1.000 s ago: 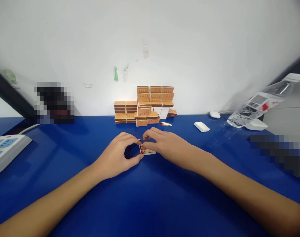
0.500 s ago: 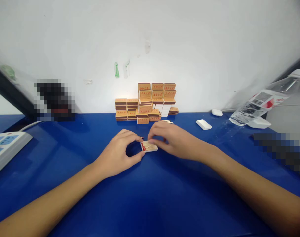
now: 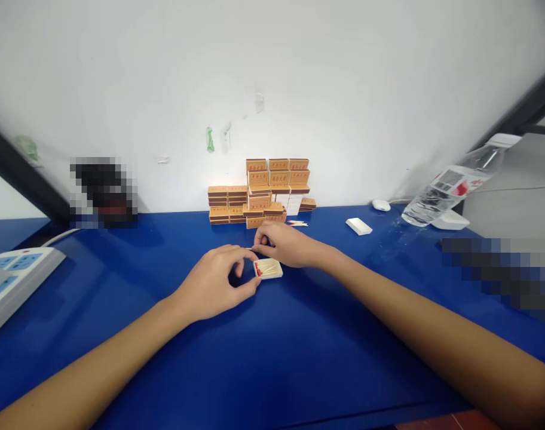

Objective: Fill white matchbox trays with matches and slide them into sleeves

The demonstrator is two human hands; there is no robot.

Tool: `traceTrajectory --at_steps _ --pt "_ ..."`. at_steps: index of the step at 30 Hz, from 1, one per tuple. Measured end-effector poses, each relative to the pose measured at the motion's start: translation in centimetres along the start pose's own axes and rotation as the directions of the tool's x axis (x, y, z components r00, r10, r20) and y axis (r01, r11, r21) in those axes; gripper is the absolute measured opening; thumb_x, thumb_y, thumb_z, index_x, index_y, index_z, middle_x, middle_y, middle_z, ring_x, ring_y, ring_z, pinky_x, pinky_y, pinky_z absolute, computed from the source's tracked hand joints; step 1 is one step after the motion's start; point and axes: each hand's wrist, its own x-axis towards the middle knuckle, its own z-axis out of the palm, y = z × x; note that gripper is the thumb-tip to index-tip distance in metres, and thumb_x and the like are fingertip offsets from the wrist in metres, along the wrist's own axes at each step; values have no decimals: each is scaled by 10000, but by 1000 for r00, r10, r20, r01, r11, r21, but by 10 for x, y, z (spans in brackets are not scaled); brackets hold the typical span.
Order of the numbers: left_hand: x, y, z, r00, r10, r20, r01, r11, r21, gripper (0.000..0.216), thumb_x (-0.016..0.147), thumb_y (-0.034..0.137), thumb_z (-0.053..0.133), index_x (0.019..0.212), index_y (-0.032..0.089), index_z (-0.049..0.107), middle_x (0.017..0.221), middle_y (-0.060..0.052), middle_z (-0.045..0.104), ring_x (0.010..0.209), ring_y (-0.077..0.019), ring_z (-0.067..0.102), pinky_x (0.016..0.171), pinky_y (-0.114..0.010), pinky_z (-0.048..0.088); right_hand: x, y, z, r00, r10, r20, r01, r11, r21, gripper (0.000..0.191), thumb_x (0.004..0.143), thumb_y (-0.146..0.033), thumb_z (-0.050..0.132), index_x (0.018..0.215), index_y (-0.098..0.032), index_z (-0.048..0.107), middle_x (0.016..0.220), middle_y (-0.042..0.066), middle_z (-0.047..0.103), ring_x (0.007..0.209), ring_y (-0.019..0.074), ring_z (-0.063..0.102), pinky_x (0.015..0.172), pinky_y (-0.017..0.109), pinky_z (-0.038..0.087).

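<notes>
A small white matchbox tray (image 3: pixel 279 274) with several red-headed matches (image 3: pixel 268 269) in it rests on the blue table. My left hand (image 3: pixel 219 283) grips the tray's left end between thumb and index finger. Just behind the tray, my right hand (image 3: pixel 284 243) is closed in a pinch at a thin match (image 3: pixel 248 248), of which only a short length shows. Beyond my right hand lie several loose matches (image 3: pixel 297 223), in front of stacked yellow-and-brown matchboxes (image 3: pixel 279 178).
An upturned-looking white tray (image 3: pixel 358 226) lies to the right, near a white earphone case (image 3: pixel 380 205). A clear water bottle (image 3: pixel 452 182) leans at far right. At left stands a power strip (image 3: pixel 34 269). The white wall (image 3: pixel 344 107) closes off the back.
My right hand has moved from over the tray to behind it and now pinches a match there. My left hand still holds the tray. The view has shifted slightly.
</notes>
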Motion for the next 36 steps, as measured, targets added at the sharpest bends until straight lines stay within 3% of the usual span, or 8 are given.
traceTrajectory --at_steps 4,9,14,18,22,27,31,36 --pt "1 -5 -1 999 -34 -28 35 999 10 239 859 296 704 1090 236 712 792 15 641 747 -185 572 711 -346 470 -19 6 -20 992 60 -108 -54 997 54 133 973 -266 614 872 -181 630 807 20 645 691 147 544 646 288 399" --pt "0 -5 -1 1000 -27 0 27 1000 12 235 871 312 701 1092 234 710 832 -1 656 816 -206 586 744 -362 483 -35 16 -28 991 66 -112 -38 971 234 53 888 -215 643 930 -196 617 766 -16 597 681 143 536 648 282 430" --pt "0 -4 0 1000 18 21 -18 1000 1 224 897 319 689 1102 229 701 845 -6 642 839 -209 579 759 -366 486 -37 16 -22 999 30 -16 -27 981 191 335 885 -120 529 1199 -178 634 762 -26 576 679 151 530 664 298 435" --pt "0 -7 0 1000 12 16 -12 1000 0 221 901 307 687 1109 231 698 851 -5 641 850 -209 584 769 -366 491 -37 12 -23 997 42 -61 -28 976 215 242 900 -142 540 1074 -187 704 742 -13 605 670 151 538 650 303 439" --pt "0 -10 1 1000 7 -12 -7 1000 14 230 895 307 696 1113 234 698 856 -2 653 855 -211 589 782 -371 498 -35 7 -24 982 100 -161 -25 908 417 154 917 -282 667 1030 -184 700 821 26 723 719 158 620 687 310 500" --pt "1 -11 2 997 -9 -75 7 1000 -27 243 878 301 718 1113 243 701 905 -1 686 897 -210 613 813 -371 516 -32 0 -10 982 129 -140 -19 801 599 178 871 -348 774 899 -180 722 820 33 751 699 149 639 666 297 500" --pt "2 -12 0 995 12 -97 -18 998 -64 228 877 286 729 1102 257 710 960 6 708 928 -201 626 860 -371 519 -33 -3 4 973 132 -189 -12 848 530 144 855 -338 813 840 -202 767 715 -17 645 639 123 519 621 286 413" --pt "3 -14 -1 995 3 -104 -12 996 -86 223 881 277 737 1103 279 718 1012 15 734 972 -207 636 901 -381 512 -34 -1 13 968 79 -240 24 917 399 9 861 -254 817 859 -246 812 894 -1 612 727 125 474 674 293 387"
